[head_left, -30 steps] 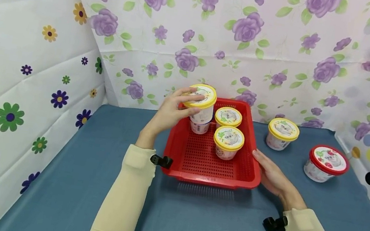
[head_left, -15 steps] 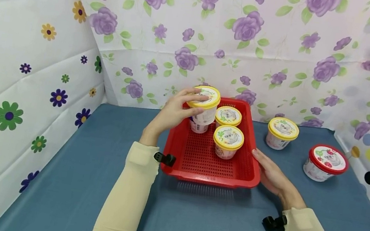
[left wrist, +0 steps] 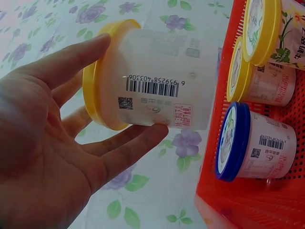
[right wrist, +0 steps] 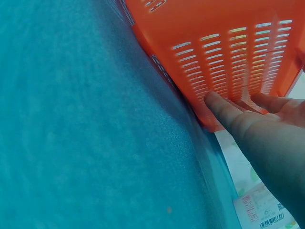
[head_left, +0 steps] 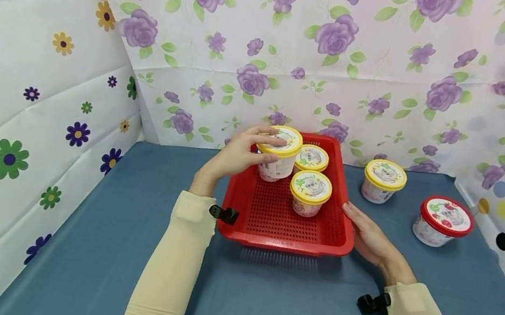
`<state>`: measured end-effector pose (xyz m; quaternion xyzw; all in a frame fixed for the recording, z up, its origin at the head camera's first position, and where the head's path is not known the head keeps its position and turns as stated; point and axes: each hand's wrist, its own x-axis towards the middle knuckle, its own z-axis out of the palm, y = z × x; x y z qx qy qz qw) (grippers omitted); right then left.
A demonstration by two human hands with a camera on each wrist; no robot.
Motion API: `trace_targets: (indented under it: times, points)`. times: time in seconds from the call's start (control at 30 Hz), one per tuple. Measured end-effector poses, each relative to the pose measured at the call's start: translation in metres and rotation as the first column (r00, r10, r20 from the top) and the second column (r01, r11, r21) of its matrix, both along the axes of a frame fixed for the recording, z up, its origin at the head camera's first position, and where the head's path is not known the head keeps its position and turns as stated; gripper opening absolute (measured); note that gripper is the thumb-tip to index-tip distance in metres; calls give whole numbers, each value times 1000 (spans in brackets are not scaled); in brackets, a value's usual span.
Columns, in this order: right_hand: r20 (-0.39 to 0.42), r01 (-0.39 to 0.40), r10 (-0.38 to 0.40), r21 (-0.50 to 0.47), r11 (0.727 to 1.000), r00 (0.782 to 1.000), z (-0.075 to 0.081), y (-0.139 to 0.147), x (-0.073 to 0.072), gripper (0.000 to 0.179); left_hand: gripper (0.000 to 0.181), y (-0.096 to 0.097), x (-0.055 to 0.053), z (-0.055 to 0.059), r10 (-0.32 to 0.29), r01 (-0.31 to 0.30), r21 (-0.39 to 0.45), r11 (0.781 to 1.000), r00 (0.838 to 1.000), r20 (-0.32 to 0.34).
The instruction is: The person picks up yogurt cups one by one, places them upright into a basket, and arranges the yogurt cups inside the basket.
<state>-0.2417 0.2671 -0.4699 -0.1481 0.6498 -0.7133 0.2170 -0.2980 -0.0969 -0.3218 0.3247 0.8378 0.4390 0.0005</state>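
My left hand grips a white plastic tub with a yellow lid, fingers and thumb around the lid. It hangs upright above the back left of a red perforated basket. In the left wrist view, a tub with a blue lid stands in the basket; the held tub mostly hides it from the head. Two more yellow-lidded tubs, one behind and one in front, stand beside it. My right hand touches the basket's right side, straight fingers against the slotted wall.
On the blue tablecloth right of the basket stand another yellow-lidded tub and a red-lidded tub. Flowered sheets close off the back and sides of the table.
My left hand has moved the held tub slightly right and lower, so it now covers more of the tub under it. The right hand and basket have stayed nearly still.
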Motion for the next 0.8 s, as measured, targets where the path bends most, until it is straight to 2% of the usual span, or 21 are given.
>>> trace_targets:
  times: [0.23,0.63,0.8]
  points:
    - [-3,-3,3,10,1000,1000,0,0,0,61,41,-4,-2,-6,-5,5,-34,999,1000,9]
    - [-1,2,-2,11,1000,1000,0,1,0,63,40,-5,-2,-11,-37,47,-97,994,993,110]
    - [-2,2,-2,13,1000,1000,0,1,0,62,40,-6,-2,-16,-29,44,-116,992,991,132]
